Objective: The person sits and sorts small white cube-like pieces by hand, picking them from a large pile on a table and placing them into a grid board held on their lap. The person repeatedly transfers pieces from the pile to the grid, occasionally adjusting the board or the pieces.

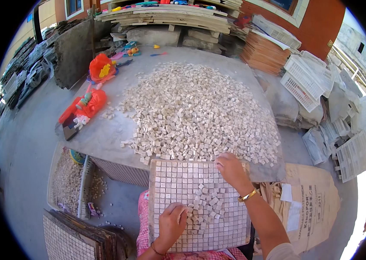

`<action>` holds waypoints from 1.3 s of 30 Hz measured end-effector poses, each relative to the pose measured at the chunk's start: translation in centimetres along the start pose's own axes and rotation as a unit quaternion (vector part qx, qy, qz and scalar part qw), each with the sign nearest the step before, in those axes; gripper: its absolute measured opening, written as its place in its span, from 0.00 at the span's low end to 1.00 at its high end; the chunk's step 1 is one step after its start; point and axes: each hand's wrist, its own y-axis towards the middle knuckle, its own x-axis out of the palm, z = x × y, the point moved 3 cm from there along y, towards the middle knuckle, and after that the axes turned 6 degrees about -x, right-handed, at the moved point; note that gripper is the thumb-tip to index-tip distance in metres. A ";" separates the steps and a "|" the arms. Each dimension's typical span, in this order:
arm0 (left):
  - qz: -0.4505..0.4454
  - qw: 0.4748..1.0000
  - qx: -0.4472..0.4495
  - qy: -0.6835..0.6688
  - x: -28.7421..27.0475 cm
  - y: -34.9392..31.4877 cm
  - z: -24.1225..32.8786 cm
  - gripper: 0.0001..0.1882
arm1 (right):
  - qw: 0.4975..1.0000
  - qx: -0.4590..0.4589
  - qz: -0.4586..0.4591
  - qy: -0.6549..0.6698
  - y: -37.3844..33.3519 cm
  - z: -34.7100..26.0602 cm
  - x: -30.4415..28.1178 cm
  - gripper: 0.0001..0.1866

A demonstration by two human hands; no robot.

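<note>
A square gridded tray [152, 203] lies before me, many of its cells filled with small whitish stone tiles. On its middle, a loose heap of tiles [209, 203] covers part of the grid. My left hand [172, 223] is over the tray's lower left, beside the heap, with its fingers curled together. Above the tray's far right edge, my right hand [231, 171] has thumb and fingers pinched together; a gold bangle [247, 196] is on that wrist. Whatever either hand holds is too small to make out.
A large pile of loose tiles [196, 112] covers the grey table [100, 141] beyond the tray. Red plastic bags [100, 69] and toys lie at its left. Below left stand a white crate [55, 182] with tile pieces and stacked filled trays [68, 238]. White baskets [306, 82] are at right.
</note>
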 end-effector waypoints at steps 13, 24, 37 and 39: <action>-0.028 0.999 0.021 -0.001 1.3 -0.4 -0.3 0.05 | 0.999 0.015 0.012 0.028 -1.0 -1.0 -1.0 0.09; -0.134 0.822 -0.306 -0.461 1.5 -0.3 0.0 0.13 | 0.998 0.010 -0.035 0.042 -0.6 -5.2 -2.4 0.10; 0.188 0.412 -0.133 -0.882 -19.2 2.4 -15.2 0.22 | 0.982 -0.003 -0.141 0.122 -4.4 -5.2 -1.3 0.09; 0.231 0.422 -0.063 -0.875 -23.8 1.9 -18.7 0.30 | 0.982 -0.013 -0.163 0.091 -5.2 -5.5 -0.9 0.09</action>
